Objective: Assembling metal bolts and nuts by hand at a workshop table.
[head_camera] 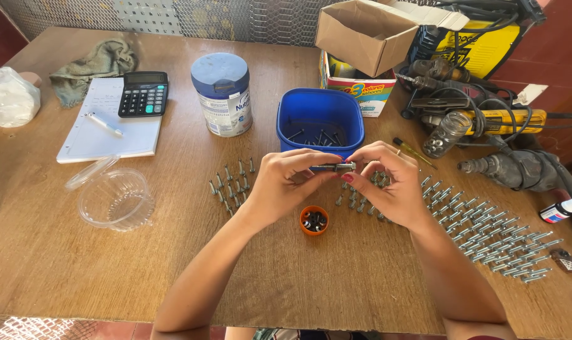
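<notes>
At worktop centre, twelve o'clock of the orange cap: bolt, pinched level between left hand and right hand fingertips; best kept straight while turning.

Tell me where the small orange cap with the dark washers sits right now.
In the head view, the orange cap sits on the wooden table near centre, just below and between the left hand and right hand.
</notes>
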